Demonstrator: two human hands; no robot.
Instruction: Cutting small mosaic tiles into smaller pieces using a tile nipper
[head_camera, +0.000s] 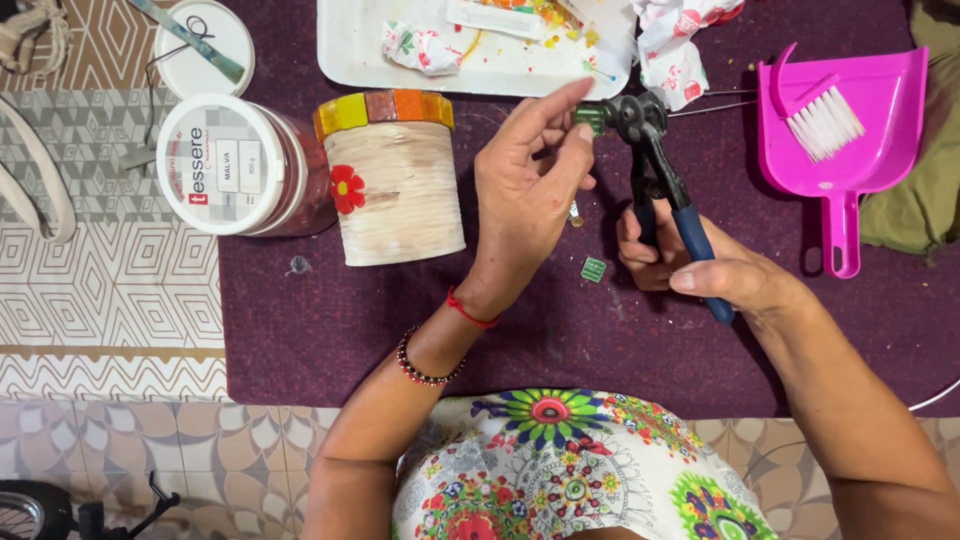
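Fingers (572, 118) of the left hand (520, 205) are pinching together on a small green tile piece (590, 119), holding it against the head of the nippers (655, 165), above the purple cloth (330, 330) covering the counter. Going from the left: a white-lidded jar (240, 165) is lying on its side, touching a cream can (395, 180) that is wearing a rim of yellow and orange tiles and a red flower. Behind them a white tray (350, 50) is carrying scraps and crumpled wrappers. Just right of the left wrist, a second green tile (594, 269) is lying flat on the cloth, close to the right hand. The right hand (700, 270) is wrapping closed around the blue handles of the nippers, whose black jaws are meeting the pinched tile. Farther right, a pink dustpan (870, 110) is holding a small pink brush (815, 110), well apart from both hands.
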